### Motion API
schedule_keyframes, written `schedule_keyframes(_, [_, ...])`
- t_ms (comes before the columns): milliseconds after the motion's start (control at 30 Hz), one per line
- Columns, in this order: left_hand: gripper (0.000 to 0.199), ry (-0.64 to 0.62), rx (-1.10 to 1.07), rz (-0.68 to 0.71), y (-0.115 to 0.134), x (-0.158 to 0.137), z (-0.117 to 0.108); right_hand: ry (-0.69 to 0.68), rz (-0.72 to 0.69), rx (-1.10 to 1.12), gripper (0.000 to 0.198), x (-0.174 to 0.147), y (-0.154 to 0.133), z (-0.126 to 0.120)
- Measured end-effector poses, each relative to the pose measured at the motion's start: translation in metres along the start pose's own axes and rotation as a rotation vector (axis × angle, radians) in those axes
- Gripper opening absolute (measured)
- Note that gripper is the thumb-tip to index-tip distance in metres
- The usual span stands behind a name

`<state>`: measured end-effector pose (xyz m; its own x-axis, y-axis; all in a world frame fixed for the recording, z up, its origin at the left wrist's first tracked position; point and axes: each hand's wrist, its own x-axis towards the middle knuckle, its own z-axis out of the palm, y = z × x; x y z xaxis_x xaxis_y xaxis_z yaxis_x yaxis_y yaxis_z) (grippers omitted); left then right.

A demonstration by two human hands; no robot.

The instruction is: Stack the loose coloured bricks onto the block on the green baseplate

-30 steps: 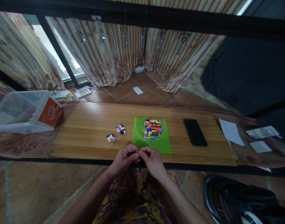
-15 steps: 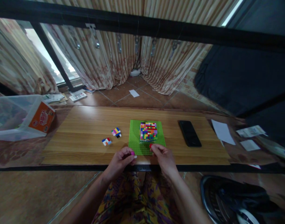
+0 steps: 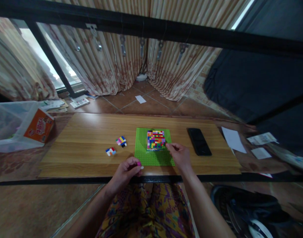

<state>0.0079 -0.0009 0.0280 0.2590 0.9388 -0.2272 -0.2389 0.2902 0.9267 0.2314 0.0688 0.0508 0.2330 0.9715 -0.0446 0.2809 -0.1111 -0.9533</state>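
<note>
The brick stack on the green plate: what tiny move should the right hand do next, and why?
Maybe the right hand should press gently on the brick stack at its right edge, because the fingers are right there. The left hand holds a pink brick nearer the person. I can't tell whether the right hand holds a brick.

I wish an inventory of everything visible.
board: one, brown, centre
baseplate: one, green, on board
brick block: one, multicoloured, on baseplate
brick clusters: two, multicoloured, board's left
phone: one, black, board's right
box: one, clear and orange, left
papers: several, white, around board
curtains: several, beige-striped, behind
bar: one, dark, top
fabric: one, navy, right
unclear object: one, black, lower right
left hand: one, holding pink and white bricks
right hand: one, at brick block's edge
</note>
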Motion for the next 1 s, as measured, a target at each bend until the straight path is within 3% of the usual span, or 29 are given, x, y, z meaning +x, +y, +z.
schedule_keyframes(467, [0.017,-0.055,-0.025,0.032,0.000,0.000,-0.002,-0.037,-0.014,-0.249,0.033,0.015,-0.006,-0.003])
schedule_keyframes(567, [0.017,-0.051,-0.028,0.022,0.000,0.000,-0.002,-0.056,0.005,-0.213,0.031,0.021,-0.004,-0.002])
schedule_keyframes(833, [0.018,-0.028,-0.018,0.003,0.000,-0.001,-0.002,-0.184,0.374,0.223,0.033,0.024,0.000,0.001])
schedule_keyframes(1000, [0.019,-0.030,-0.025,0.000,0.002,0.000,-0.001,-0.297,0.464,0.306,0.028,0.031,0.001,-0.004])
